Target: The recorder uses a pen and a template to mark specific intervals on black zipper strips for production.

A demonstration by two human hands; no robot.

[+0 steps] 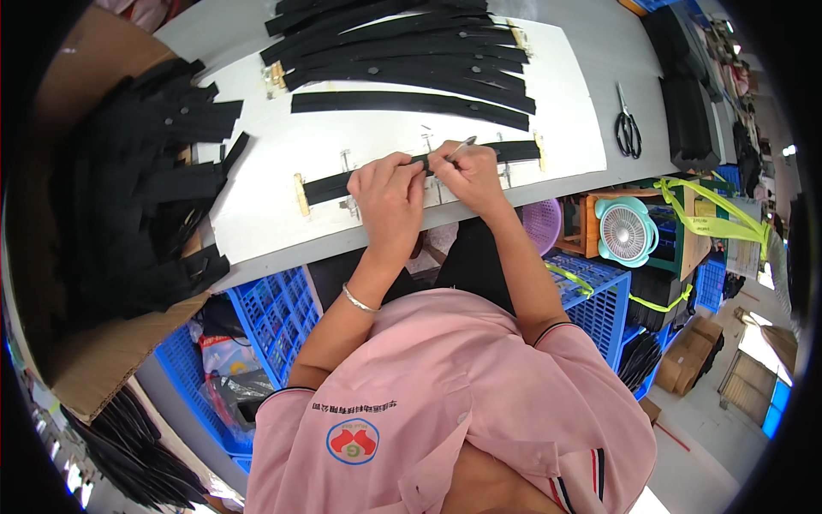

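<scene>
A long black fabric strip lies across the white board between two tape-like tan markers, over pencilled marks. My left hand is closed, its curled fingers pressing and gripping the strip near its middle. Right beside it, my right hand pinches a slim silver pen, its tip end hidden by the fingers at the strip. Just beyond lies another single black strip, apart from the one under my hands. Farther back, several more strips lie spread side by side, some bearing small grey dots.
To the left, a cardboard box overflows with black strips that reach over the board. Black-handled scissors lie on the grey table at right. Below the table edge are a turquoise fan, a purple basket and blue crates.
</scene>
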